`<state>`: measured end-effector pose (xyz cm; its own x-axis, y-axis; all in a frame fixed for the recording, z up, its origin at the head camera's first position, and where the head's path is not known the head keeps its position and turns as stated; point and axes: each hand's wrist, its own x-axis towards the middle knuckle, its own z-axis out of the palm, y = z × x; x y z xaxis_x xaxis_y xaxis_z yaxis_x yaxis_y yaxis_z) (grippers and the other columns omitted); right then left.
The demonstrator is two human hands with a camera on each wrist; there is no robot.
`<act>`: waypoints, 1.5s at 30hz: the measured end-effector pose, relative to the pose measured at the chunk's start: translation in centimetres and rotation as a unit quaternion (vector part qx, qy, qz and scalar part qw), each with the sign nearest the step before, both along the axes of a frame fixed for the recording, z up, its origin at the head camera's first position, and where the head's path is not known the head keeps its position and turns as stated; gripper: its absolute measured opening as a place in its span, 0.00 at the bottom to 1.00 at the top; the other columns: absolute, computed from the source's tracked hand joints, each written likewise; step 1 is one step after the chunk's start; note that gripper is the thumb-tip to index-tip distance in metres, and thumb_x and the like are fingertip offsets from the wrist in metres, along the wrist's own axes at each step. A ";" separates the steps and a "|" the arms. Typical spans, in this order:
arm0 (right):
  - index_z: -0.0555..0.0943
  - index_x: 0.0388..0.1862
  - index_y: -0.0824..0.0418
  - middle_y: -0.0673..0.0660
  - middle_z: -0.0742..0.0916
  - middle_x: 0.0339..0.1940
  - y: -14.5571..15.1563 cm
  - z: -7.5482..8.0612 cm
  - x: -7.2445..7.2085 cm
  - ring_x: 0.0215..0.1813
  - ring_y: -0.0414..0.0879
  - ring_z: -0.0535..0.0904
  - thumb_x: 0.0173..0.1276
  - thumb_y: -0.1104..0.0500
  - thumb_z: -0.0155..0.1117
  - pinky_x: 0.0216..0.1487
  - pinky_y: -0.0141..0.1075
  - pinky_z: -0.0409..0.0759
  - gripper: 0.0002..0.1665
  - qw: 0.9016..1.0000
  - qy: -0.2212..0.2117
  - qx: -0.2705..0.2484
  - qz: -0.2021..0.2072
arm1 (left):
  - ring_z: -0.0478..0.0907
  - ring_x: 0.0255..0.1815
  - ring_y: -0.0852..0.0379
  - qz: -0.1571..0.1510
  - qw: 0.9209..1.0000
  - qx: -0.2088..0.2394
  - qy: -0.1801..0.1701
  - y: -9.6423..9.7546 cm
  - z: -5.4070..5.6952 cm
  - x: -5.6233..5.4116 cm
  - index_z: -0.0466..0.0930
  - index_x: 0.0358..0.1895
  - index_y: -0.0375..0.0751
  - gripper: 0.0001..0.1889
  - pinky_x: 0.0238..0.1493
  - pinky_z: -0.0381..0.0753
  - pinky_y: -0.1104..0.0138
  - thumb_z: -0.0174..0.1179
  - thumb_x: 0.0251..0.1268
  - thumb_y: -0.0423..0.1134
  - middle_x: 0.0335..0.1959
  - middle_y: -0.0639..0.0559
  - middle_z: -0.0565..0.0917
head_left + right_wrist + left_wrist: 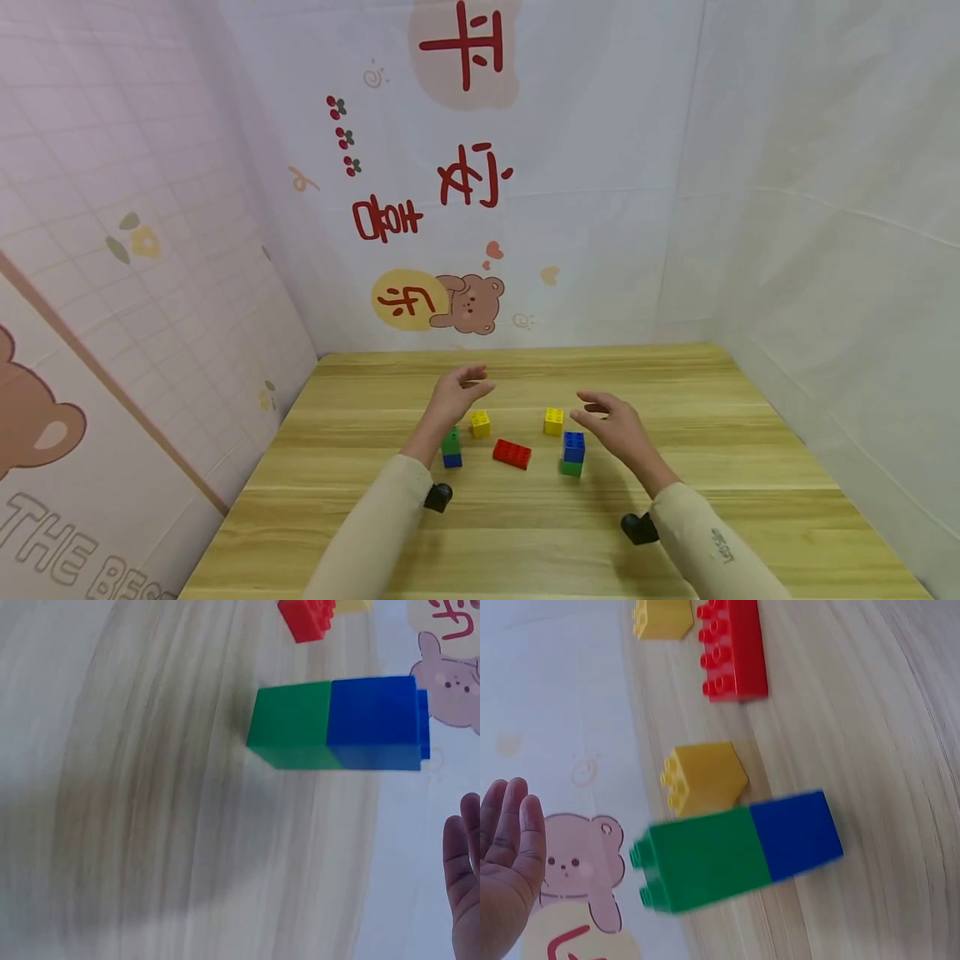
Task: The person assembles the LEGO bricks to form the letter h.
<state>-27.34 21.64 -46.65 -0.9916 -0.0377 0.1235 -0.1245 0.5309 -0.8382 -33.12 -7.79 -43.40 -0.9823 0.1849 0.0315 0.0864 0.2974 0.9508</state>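
My left hand (453,398) hovers over the left part of the table with relaxed fingers and nothing in it. Below it stands a stack of a green brick (450,440) on a blue brick (452,460), with a yellow brick (480,424) just behind. On the other side, my right hand (611,423) is raised, empty, its fingers loosely bent. Beside it stands the second stack, a blue brick (375,724) on a green brick (292,726). Another yellow brick (553,422) sits left of the right fingertips. A red brick (512,454) lies between the two stacks.
The wooden table (510,533) meets a white printed cloth wall (600,250) at the back, with more cloth on the left and right. A black wrist mount (438,497) hangs at the left cuff, and another black mount (639,528) at the right.
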 end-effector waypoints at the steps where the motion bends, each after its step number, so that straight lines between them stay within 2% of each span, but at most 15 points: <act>1: 0.75 0.69 0.60 0.63 0.78 0.66 -0.2 0.1 0.0 0.63 0.59 0.76 0.70 0.46 0.66 0.58 0.53 0.77 0.33 1.000 0.002 -0.004 -0.001 | 0.77 0.59 0.51 0.003 1.000 0.000 0.000 -0.3 0.0 0.0 0.77 0.65 0.47 0.24 0.62 0.74 0.53 0.65 0.68 0.45 0.59 0.51 0.80; 9: 0.74 0.69 0.61 0.61 0.77 0.66 -2.0 1.1 -0.2 0.64 0.58 0.75 0.71 0.52 0.66 0.60 0.53 0.76 0.30 1.000 0.009 -0.021 -0.002 | 0.75 0.61 0.49 0.035 0.999 0.008 0.000 -3.2 -0.2 -0.3 0.76 0.66 0.45 0.24 0.64 0.72 0.51 0.65 0.68 0.44 0.59 0.50 0.80; 14: 0.74 0.68 0.62 0.63 0.78 0.66 -3.0 1.6 -0.3 0.63 0.58 0.76 0.70 0.51 0.67 0.59 0.52 0.77 0.31 1.000 0.021 -0.019 -0.004 | 0.75 0.62 0.48 0.045 0.999 0.017 -0.005 -4.8 -0.5 -0.5 0.75 0.67 0.44 0.26 0.64 0.71 0.51 0.65 0.68 0.44 0.62 0.45 0.78; 22: 0.75 0.68 0.62 0.62 0.77 0.66 -5.3 2.1 -0.4 0.63 0.58 0.76 0.69 0.51 0.68 0.59 0.51 0.77 0.32 0.999 0.018 -0.034 -0.003 | 0.76 0.61 0.47 0.064 0.997 0.034 -0.010 -6.9 -1.0 -0.4 0.75 0.67 0.42 0.27 0.61 0.74 0.52 0.67 0.66 0.44 0.60 0.45 0.79; 27: 0.74 0.69 0.62 0.63 0.76 0.68 -6.7 2.2 -0.3 0.63 0.58 0.76 0.69 0.50 0.68 0.59 0.50 0.77 0.34 0.999 0.012 -0.042 -0.001 | 0.75 0.61 0.45 0.061 0.998 0.036 -0.005 -7.7 -1.4 -0.4 0.74 0.67 0.40 0.28 0.60 0.75 0.52 0.66 0.67 0.45 0.61 0.41 0.78; 38: 0.75 0.67 0.64 0.62 0.78 0.65 -9.5 1.0 0.5 0.61 0.59 0.78 0.67 0.52 0.70 0.55 0.49 0.80 0.33 0.999 0.006 -0.051 -0.006 | 0.75 0.62 0.46 0.049 0.998 0.037 -0.030 -8.6 -2.3 0.3 0.73 0.68 0.40 0.28 0.62 0.73 0.50 0.65 0.68 0.46 0.62 0.43 0.78; 45: 0.76 0.67 0.64 0.62 0.79 0.64 -11.1 -0.4 1.1 0.62 0.59 0.76 0.68 0.53 0.69 0.55 0.49 0.80 0.31 0.998 -0.022 -0.055 -0.020 | 0.75 0.61 0.44 0.052 0.997 0.037 -0.038 -8.9 -3.1 0.8 0.73 0.68 0.37 0.27 0.60 0.75 0.50 0.64 0.69 0.43 0.61 0.41 0.78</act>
<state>-26.23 10.51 -47.01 -0.9966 0.0132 0.0819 -0.0677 0.4397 -0.8956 -32.32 -16.67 -46.49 -0.9961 0.0818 -0.0344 -0.0148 0.2289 0.9733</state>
